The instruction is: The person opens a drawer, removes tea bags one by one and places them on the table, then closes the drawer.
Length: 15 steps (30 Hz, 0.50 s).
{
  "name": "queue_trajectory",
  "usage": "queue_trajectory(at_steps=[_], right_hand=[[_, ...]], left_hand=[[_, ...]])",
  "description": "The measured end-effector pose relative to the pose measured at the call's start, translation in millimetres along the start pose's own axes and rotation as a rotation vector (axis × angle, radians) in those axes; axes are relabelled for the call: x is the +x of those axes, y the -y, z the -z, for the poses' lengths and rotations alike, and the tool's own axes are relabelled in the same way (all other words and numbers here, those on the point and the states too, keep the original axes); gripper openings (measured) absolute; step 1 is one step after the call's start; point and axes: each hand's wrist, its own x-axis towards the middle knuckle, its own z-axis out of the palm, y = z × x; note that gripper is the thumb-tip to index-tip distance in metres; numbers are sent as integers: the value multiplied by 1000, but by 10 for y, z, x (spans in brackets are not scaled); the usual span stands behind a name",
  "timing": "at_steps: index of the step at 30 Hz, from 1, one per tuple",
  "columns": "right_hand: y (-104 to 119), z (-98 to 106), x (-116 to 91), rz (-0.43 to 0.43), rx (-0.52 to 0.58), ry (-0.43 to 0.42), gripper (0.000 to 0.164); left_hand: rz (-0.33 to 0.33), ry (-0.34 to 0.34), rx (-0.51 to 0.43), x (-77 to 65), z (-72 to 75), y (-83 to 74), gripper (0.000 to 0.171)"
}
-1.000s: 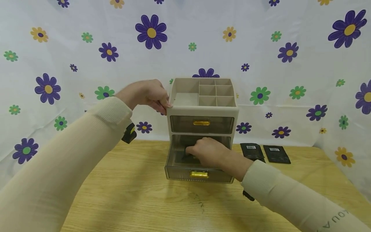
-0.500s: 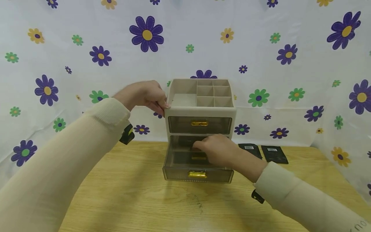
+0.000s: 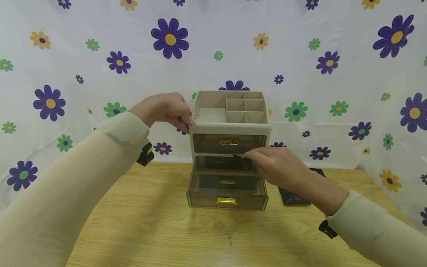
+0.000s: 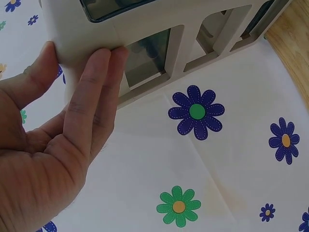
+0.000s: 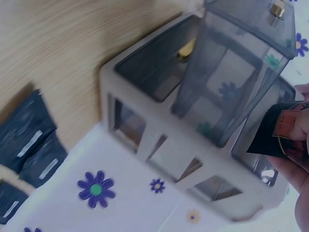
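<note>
A beige desktop drawer organizer stands on the table, its middle smoky see-through drawer pulled out. My left hand pinches the organizer's upper left corner; in the left wrist view, thumb and fingers lie on either side of that corner. Above the drawer's right side, my right hand pinches a flat black packet. An orange label shows on the packet in the right wrist view. From the head it appears only as a thin dark edge at the fingertips.
More black packets with white labels lie on the wooden table right of the organizer, partly behind my right forearm in the head view. The organizer's top has divided compartments. A flower-print cloth hangs behind.
My right hand has risen out of the pulled-out drawer and moved right, bringing the black packet with it. The left hand keeps its place on the organizer's corner.
</note>
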Motion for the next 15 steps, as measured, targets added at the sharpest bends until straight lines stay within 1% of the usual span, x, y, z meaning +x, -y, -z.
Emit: queue_trajectory(at_steps=[3, 8, 11, 15], right_hand=[[-46, 35, -113, -2, 3, -30, 33], [-102, 100, -302, 5, -31, -39, 37], [-152, 132, -434, 6, -64, -32, 38], [-250, 172, -653, -16, -93, -9, 38]], left_hand=[[0, -4, 3, 4, -1, 11, 32], [-4, -7, 12, 3, -11, 18, 33], [-2, -11, 16, -1, -21, 20, 33], [2, -19, 15, -20, -31, 18, 33]])
